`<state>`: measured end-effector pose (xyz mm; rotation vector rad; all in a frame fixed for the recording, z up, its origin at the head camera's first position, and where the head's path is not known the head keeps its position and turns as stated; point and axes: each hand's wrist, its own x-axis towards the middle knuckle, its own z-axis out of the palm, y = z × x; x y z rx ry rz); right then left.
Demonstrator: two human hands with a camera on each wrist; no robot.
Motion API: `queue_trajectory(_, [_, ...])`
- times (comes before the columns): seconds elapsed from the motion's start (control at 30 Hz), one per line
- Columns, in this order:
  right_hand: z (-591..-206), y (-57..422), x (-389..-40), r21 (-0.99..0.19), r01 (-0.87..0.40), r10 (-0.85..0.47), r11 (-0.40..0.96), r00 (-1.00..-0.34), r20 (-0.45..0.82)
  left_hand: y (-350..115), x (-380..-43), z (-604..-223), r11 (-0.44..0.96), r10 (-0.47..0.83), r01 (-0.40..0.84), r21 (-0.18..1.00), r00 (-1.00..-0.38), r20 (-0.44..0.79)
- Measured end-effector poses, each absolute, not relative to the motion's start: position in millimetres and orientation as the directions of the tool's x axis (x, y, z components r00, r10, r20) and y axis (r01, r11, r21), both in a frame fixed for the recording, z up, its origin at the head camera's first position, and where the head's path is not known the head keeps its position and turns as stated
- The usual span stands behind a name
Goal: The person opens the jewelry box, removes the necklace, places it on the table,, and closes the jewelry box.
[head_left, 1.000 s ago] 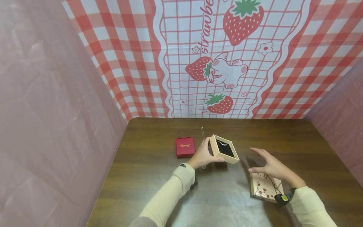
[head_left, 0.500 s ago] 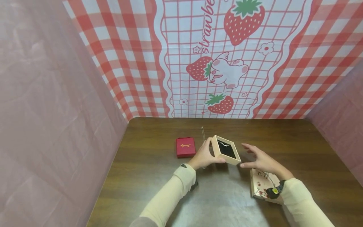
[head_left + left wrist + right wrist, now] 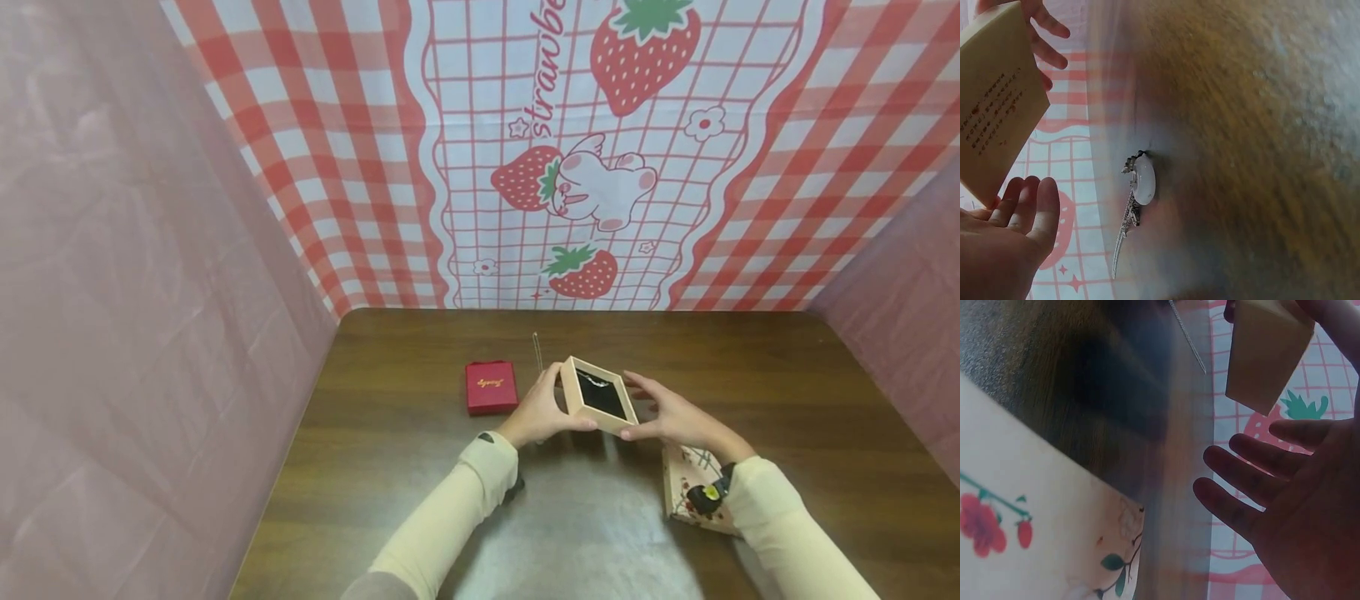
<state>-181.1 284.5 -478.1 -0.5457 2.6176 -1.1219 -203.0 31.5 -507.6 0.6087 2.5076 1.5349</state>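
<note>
My left hand (image 3: 534, 412) grips a cream jewellery box (image 3: 611, 422) above the table, thumb along its near side. The box is tilted, its top off, with a silver chain-like piece of jewellery (image 3: 594, 380) on the black insert. Small print marks the underside of the box (image 3: 997, 94) in the left wrist view. My right hand (image 3: 678, 417) is at the box's right end, thumb right at the near corner. In the right wrist view, the fingers (image 3: 1241, 469) of that hand stretch out below the box (image 3: 1269, 356).
A red box (image 3: 491, 387) with gold lettering sits left of my left hand. Behind that hand lies a necklace (image 3: 537, 352) with a pale ring pendant (image 3: 1144, 181). A cream floral box lid (image 3: 684, 487) lies under my right wrist. A strawberry-print cloth hangs behind the table.
My right hand has moved left from above the floral lid to the right end of the jewellery box. The box has shifted only slightly right in my left hand.
</note>
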Motion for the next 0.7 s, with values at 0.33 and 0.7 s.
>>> queue_trajectory(0.33, [-476.7, 279.4, -184.5, -0.809, -0.148, -0.455, 0.569, -0.876, -0.159, 30.7, -203.1, -509.1, 0.363, 0.426, 0.267, 0.893, -0.900, 0.096])
queue_trajectory(0.7, [-480.0, 277.3, -191.6, -0.838, -0.126, -0.469, 0.531, -0.867, -0.167, 31.3, -205.4, -508.6, 0.357, 0.431, 0.244, 0.901, -0.899, 0.073])
